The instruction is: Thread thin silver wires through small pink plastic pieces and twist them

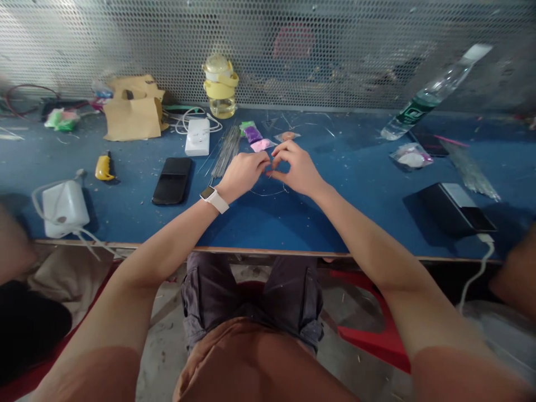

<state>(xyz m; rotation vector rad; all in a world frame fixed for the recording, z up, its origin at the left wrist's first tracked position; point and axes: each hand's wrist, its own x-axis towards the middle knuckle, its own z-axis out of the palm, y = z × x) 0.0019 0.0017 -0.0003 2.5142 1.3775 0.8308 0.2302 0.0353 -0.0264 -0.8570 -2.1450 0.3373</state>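
My left hand (244,172), with a white watch (214,199) on its wrist, is closed in a pinch above the blue table. My right hand (298,169) faces it with curled fingers, its fingertips almost meeting the left ones. Between them they hold a thin wire (268,195), which bends in a faint curve below the fingers; its exact grip points are too small to make out. Just beyond my left hand lies a bundle of thin grey wires (227,151). Small bags, one purple (252,134) and one pink (262,145), lie behind my fingertips.
A yellow-lidded bottle (221,89) and a tilted water bottle (431,97) stand by the perforated metal screen (355,50). A black phone (172,180), a white power bank (197,137) and a yellow cutter (104,168) lie leftward. At right is a black box-like device (454,209).
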